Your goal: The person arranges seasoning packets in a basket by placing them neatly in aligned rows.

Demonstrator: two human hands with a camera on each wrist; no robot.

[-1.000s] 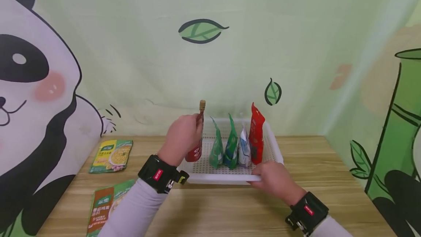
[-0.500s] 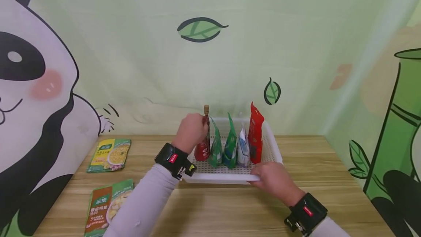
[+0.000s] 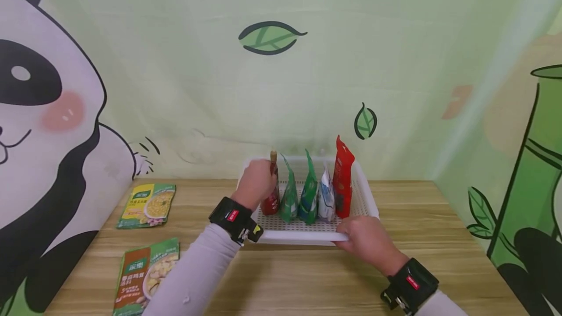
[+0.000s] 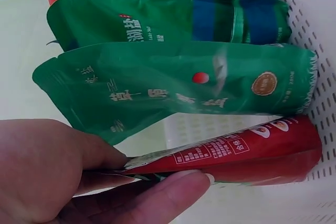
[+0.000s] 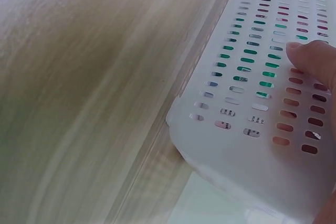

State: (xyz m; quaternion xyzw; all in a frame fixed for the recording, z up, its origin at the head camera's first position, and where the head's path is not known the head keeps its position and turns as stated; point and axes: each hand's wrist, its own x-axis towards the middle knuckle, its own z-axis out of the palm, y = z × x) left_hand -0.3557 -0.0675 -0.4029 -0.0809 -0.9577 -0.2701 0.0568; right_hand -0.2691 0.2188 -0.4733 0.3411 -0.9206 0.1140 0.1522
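Observation:
My left hand pinches the upper part of a dark red pouch, which stands at the left end of a white perforated basket. In the left wrist view, the pouch's lower end is right at the basket floor, with my thumb on one side and fingers on the other. Beside it stand two green salt pouches, a white-and-blue packet and a taller red packet. My right hand grips the basket's front rim, thumb against the outer wall.
Two flat packets lie on the wooden table at the left: a yellow-and-green one at the back and a brown-and-green one nearer, partly behind my left sleeve. A printed cloth backdrop rises behind the table.
My left hand has moved right with the dark red pouch, closer to the green pouches, then slightly down. My right hand stays on the basket rim.

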